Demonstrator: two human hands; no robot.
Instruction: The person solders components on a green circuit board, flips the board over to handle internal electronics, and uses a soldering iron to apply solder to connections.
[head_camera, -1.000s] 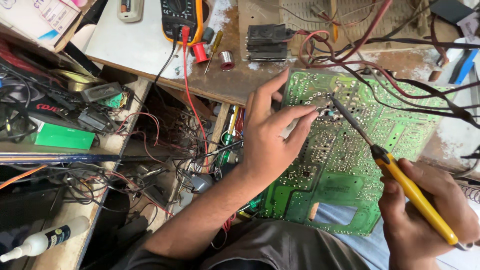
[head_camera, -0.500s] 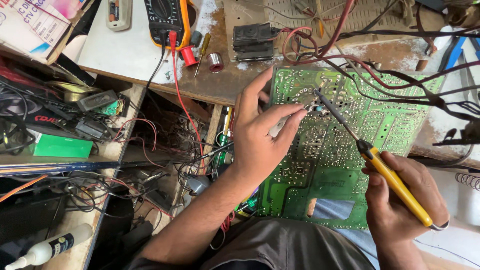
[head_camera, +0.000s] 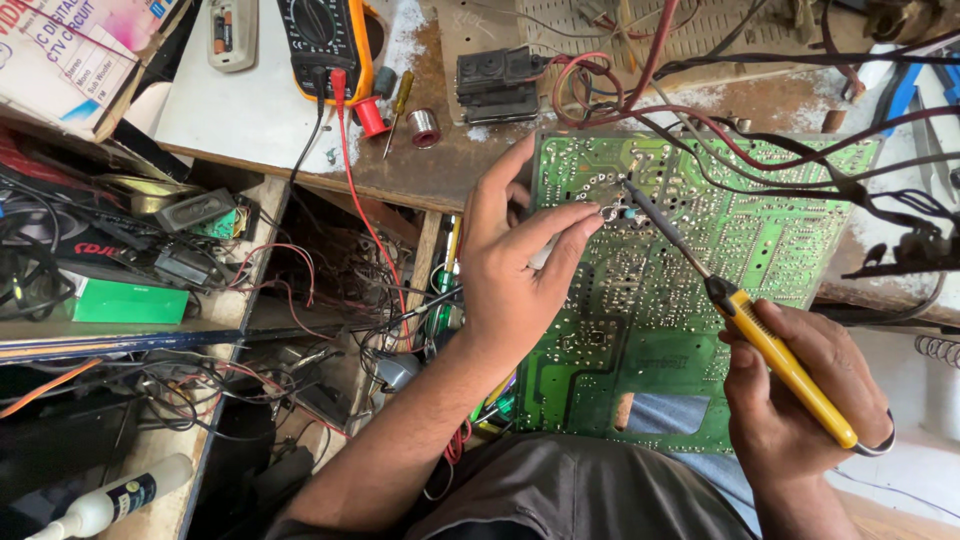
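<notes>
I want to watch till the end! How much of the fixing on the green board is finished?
Most of the green circuit board already carries rows of shiny solder dots. In hand: the right hand holds the yellow-handled soldering iron with its tip on one spot near the top, where the left hand feeds something thin with its fingers. What is left I can't tell; loose red and black wires cross the board.

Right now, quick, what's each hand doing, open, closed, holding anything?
Left hand: fingers pinched on something small at the green circuit board; what it is cannot be told.
Right hand: closed around the yellow-handled soldering iron, tip on the board.
</notes>
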